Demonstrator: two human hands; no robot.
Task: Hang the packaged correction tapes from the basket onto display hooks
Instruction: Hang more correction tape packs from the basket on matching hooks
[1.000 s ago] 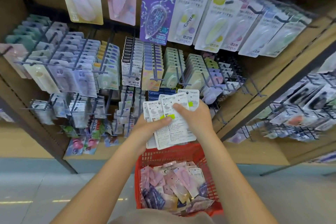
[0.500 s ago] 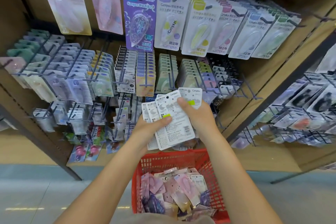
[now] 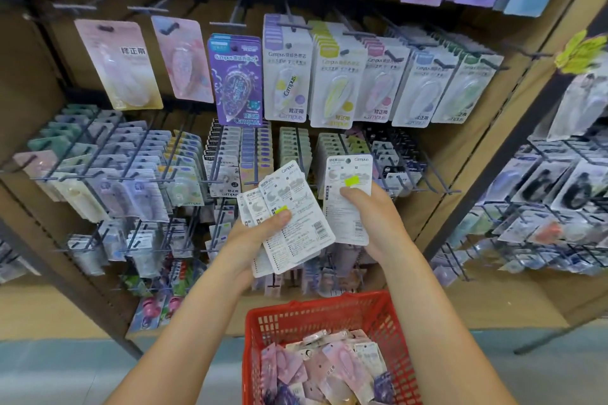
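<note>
The right hand (image 3: 373, 217) has just peeled one white, printed-back card pack of correction tape (image 3: 348, 200) off the fanned stack of like packs (image 3: 291, 223), which half a second ago lay together as one bundle. It pinches that single pack upright, apart from the stack, which the left hand (image 3: 253, 240) grips with its thumb across the front. Separating one suggests it goes next onto a grey wire display hook (image 3: 431, 171). The red plastic mesh basket (image 3: 296, 316) below holds many more packs.
</note>
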